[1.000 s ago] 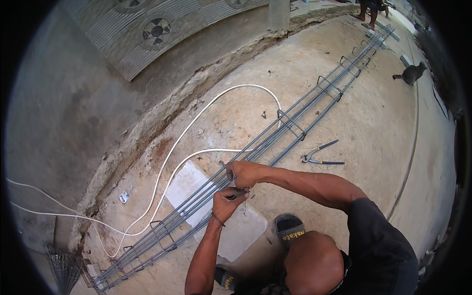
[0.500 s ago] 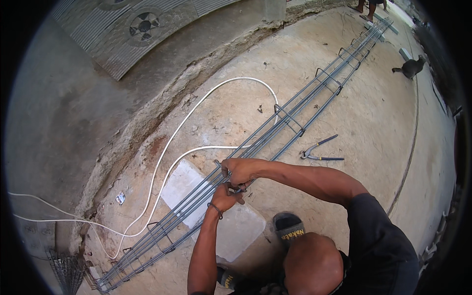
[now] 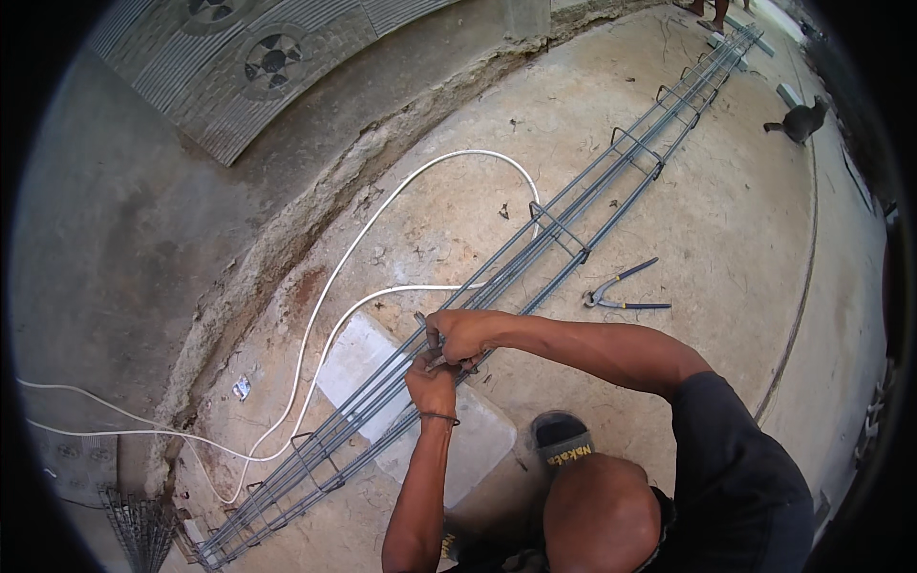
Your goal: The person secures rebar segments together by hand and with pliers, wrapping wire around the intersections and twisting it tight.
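A long cage of steel reinforcing bars (image 3: 523,263) runs diagonally across the floor, with square wire stirrups (image 3: 638,151) spaced along it. Bent over its near middle are both hands, close together at one stirrup. My right hand (image 3: 460,334) reaches in from the right, its fingers closed round the stirrup beside the bars. Just below it, my left hand (image 3: 432,382) is closed, its fingertips meeting the right ones. Whatever lies between the left fingers is too small to make out. A pale flat block (image 3: 358,358) lies beneath the bars there.
Pincers (image 3: 626,286) with dark handles lie spread on the floor to the right. A white hose (image 3: 330,277) loops left of and under the cage. Far right sits a dark cat (image 3: 800,120). A bundle of wire stirrups (image 3: 138,520) stands lower left; another person's feet (image 3: 709,21) show far off.
My left hand has shifted slightly up and left along the bars, its forearm swinging right. My right hand has barely moved. The cat has lowered its head.
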`<control>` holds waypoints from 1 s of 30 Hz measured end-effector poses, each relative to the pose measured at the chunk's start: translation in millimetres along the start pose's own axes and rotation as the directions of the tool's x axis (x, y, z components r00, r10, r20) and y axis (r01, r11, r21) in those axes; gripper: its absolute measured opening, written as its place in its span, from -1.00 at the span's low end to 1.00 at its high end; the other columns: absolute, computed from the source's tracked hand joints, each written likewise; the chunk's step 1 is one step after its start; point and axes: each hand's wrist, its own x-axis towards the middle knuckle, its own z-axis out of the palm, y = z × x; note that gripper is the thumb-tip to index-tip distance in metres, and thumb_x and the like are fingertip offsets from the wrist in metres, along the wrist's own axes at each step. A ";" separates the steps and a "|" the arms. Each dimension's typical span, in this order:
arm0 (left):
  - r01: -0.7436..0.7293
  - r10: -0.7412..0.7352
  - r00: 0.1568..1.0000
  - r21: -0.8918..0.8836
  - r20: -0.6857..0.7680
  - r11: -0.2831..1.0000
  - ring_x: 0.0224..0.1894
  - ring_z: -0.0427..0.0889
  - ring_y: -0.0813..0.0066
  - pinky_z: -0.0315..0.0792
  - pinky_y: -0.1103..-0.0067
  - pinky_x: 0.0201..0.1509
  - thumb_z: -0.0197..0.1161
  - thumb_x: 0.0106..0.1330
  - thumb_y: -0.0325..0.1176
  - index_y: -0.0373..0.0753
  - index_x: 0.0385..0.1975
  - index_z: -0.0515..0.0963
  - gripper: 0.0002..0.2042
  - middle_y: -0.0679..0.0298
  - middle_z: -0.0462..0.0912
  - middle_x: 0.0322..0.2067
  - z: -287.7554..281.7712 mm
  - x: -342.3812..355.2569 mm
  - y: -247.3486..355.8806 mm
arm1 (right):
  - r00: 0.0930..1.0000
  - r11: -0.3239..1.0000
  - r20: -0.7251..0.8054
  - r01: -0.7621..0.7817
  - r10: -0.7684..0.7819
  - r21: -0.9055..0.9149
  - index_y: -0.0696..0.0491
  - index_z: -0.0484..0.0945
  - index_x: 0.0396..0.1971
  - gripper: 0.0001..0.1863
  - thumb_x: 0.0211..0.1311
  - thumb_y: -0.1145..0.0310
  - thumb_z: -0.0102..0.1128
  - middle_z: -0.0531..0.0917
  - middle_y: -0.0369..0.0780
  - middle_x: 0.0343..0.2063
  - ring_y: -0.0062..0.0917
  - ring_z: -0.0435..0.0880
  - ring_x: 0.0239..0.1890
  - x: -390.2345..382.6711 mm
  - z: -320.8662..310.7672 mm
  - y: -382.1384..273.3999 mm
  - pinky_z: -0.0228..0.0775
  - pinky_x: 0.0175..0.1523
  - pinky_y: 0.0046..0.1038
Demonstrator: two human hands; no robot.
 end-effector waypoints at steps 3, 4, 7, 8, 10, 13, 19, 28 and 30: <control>-0.350 0.343 0.937 -0.133 -0.075 0.927 -0.37 0.60 0.47 0.49 0.61 -0.24 0.20 -0.05 -0.68 -0.49 -0.26 0.48 -0.72 0.11 0.60 -0.33 8.4 0.7 -20.8 | 1.000 1.000 -0.002 0.005 -0.005 0.027 0.22 0.42 -0.19 -0.57 -0.21 0.58 0.19 0.54 -0.18 -0.63 -0.52 0.54 -0.67 0.0 1.7 -1.0 0.29 -0.64 -0.50; -0.350 0.343 0.936 -0.136 -0.075 0.927 -0.37 0.60 0.47 0.49 0.61 -0.24 0.20 -0.05 -0.68 -0.49 -0.26 0.48 -0.72 0.11 0.60 -0.33 7.4 6.1 -22.5 | 1.000 1.000 -0.011 0.011 -0.011 -0.013 0.22 0.42 -0.19 -0.58 -0.21 0.58 0.17 0.54 -0.17 -0.63 -0.51 0.55 -0.66 1.8 1.6 2.1 0.30 -0.64 -0.50; -0.145 0.159 0.986 0.202 -0.053 0.968 -0.30 0.60 0.43 0.48 0.58 -0.19 0.22 -0.05 -0.65 -0.48 -0.22 0.47 -0.68 0.10 0.59 -0.30 -7.7 41.2 -23.0 | 0.998 0.996 -0.019 0.055 -0.057 -0.077 0.22 0.42 -0.20 -0.58 -0.21 0.58 0.16 0.55 -0.17 -0.63 -0.50 0.56 -0.65 2.9 5.1 3.9 0.31 -0.63 -0.50; -0.066 0.070 0.997 0.209 -0.014 0.976 -0.26 0.60 0.41 0.48 0.57 -0.17 0.22 -0.05 -0.65 -0.48 -0.19 0.45 -0.66 0.08 0.59 -0.27 -17.5 55.4 -30.2 | 0.995 0.991 -0.011 0.093 -0.095 -0.095 0.23 0.41 -0.20 -0.59 -0.21 0.59 0.15 0.55 -0.17 -0.63 -0.49 0.57 -0.65 2.3 10.4 0.1 0.32 -0.62 -0.50; 0.010 -0.022 0.998 0.223 0.053 0.975 -0.22 0.60 0.40 0.47 0.56 -0.15 0.23 -0.04 -0.64 -0.48 -0.16 0.43 -0.63 0.06 0.59 -0.24 -14.5 59.2 -19.6 | 0.995 0.991 -0.018 0.094 -0.096 -0.093 0.22 0.41 -0.18 -0.57 -0.20 0.60 0.13 0.55 -0.17 -0.63 -0.49 0.57 -0.64 -0.2 10.6 4.1 0.34 -0.61 -0.49; 0.197 -0.211 0.969 0.115 0.131 0.974 -0.24 0.61 0.39 0.47 0.52 -0.14 0.18 0.01 -0.62 -0.47 -0.08 0.39 -0.60 0.02 0.60 -0.21 -4.4 36.5 -2.4 | 0.996 0.993 -0.042 0.074 -0.078 -0.090 0.22 0.39 -0.15 -0.56 -0.19 0.61 0.11 0.55 -0.16 -0.62 -0.48 0.59 -0.62 -12.3 5.2 1.1 0.36 -0.59 -0.49; -0.398 0.489 0.766 0.290 -0.418 0.870 -0.30 0.66 0.41 0.48 0.54 -0.21 0.08 0.16 -0.63 -0.33 0.28 0.15 -0.39 0.09 0.64 -0.43 48.1 -46.5 -12.5 | 0.998 0.996 -0.066 -0.010 0.016 0.088 0.27 0.37 -0.12 -0.62 -0.04 0.59 0.06 0.58 -0.14 -0.60 -0.48 0.62 -0.61 -10.0 2.7 4.2 0.46 -0.57 -0.49; -0.506 0.592 0.684 0.308 -0.425 0.806 -0.19 0.68 0.28 0.46 0.54 -0.14 0.16 0.12 -0.58 -0.28 0.38 0.00 -0.24 -0.01 0.67 -0.38 51.2 -53.1 -25.7 | 0.983 0.873 0.145 0.171 -0.117 -0.456 0.30 0.54 -0.39 -0.76 0.10 0.38 0.16 0.61 -0.03 -0.65 -0.38 0.66 -0.55 5.9 -0.3 -24.1 0.51 -0.48 -0.41; -0.539 0.619 0.676 0.304 -0.401 0.786 -0.16 0.68 0.26 0.47 0.54 -0.13 0.19 0.10 -0.58 -0.29 0.37 0.00 -0.22 0.00 0.67 -0.39 50.1 -55.1 -23.4 | 0.974 0.751 0.199 0.210 -0.107 -0.626 0.30 0.58 -0.55 -0.75 0.04 0.36 0.20 0.60 0.00 -0.66 -0.33 0.66 -0.55 18.8 7.2 -23.5 0.50 -0.47 -0.38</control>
